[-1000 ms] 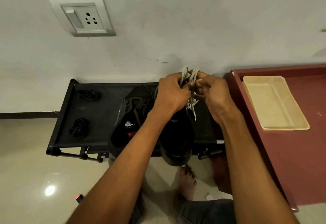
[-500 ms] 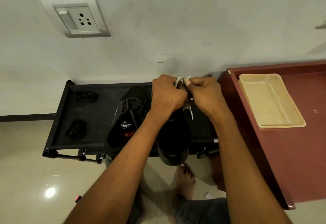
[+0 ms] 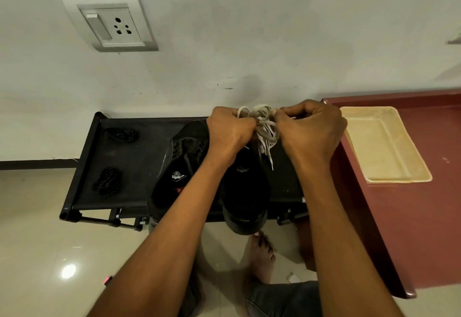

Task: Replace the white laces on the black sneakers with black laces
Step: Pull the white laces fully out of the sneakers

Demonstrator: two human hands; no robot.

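Above the black rack (image 3: 129, 167), both hands work a bundle of white laces (image 3: 265, 127) held in the air over the toe end of 1 sneaker. The left hand (image 3: 230, 133) has its fingers curled round the left side of the bundle, and the right hand (image 3: 310, 129) pinches the right side, so the laces are gathered between the 2 fists with several loose ends hanging down toward the right sneaker (image 3: 245, 192). That shoe lies on the rack with its heel over the front edge; the left sneaker (image 3: 175, 167) lies just beside it, and its eyelets look unlaced, though the dim light makes that hard to confirm. Whether the white lace is fully free of the right shoe cannot be told, since the hands cover the tongue. If a strand is caught in an eyelet, a pull on the bundle could drag the shoe off the rack edge, which it already overhangs. The bundle itself looks tangled, so loose ends may knot as they are gathered. The 2 coils of black laces (image 3: 119, 134) (image 3: 107, 181) wait at the rack's left end, well apart from the shoes, untouched. A cream tray (image 3: 384, 147) sits on the red table (image 3: 424, 217) to the right.
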